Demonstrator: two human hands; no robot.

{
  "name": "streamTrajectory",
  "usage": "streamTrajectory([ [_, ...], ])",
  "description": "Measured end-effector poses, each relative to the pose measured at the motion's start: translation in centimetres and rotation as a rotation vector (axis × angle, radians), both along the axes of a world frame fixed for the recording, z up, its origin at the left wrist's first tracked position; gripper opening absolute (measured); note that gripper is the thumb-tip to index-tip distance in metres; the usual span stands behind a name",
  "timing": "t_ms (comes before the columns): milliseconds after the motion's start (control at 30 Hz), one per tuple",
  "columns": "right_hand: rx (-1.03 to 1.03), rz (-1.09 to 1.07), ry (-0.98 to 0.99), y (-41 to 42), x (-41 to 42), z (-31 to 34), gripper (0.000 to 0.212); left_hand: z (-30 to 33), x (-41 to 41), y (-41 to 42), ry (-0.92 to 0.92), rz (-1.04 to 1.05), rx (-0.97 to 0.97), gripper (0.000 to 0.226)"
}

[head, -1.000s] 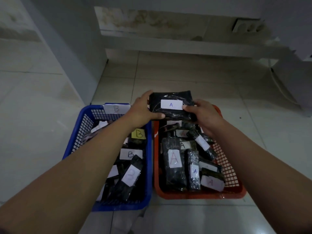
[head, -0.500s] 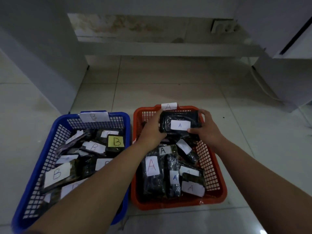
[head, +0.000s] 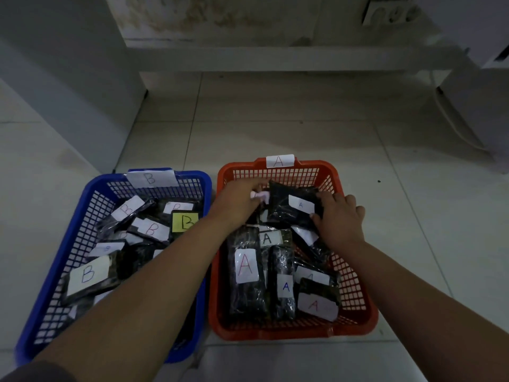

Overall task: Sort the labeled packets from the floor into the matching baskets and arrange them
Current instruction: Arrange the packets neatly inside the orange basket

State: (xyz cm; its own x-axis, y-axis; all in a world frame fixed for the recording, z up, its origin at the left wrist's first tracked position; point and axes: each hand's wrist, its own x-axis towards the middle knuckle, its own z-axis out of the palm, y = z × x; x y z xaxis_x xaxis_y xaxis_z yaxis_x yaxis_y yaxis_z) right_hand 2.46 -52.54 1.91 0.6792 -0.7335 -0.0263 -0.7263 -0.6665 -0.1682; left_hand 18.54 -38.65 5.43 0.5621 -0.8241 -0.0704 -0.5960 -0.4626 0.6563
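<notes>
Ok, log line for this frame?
phase: placing | object: A packet | holder: left hand, right hand | location: orange basket, far end

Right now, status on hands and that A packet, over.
Both hands on A packet: left hand at its left edge, right hand gripping its right. Packet low in red basket, atop other A packets. Nothing blocking.
</notes>
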Motion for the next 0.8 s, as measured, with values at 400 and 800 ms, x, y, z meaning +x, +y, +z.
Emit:
streamTrajectory([
  [400, 0.026, 0.063, -0.179, 1.0, 0.4, 0.5, 0.026, -2.5, 2.5, 2.9, -0.256, -0.072, 0.413, 0.038],
  [800, 0.526, 0.334, -0.235, 8.3, 2.6, 2.9, 0.042, 0.5, 3.9, 5.7, -0.143, -0.246, 0.388, 0.033],
])
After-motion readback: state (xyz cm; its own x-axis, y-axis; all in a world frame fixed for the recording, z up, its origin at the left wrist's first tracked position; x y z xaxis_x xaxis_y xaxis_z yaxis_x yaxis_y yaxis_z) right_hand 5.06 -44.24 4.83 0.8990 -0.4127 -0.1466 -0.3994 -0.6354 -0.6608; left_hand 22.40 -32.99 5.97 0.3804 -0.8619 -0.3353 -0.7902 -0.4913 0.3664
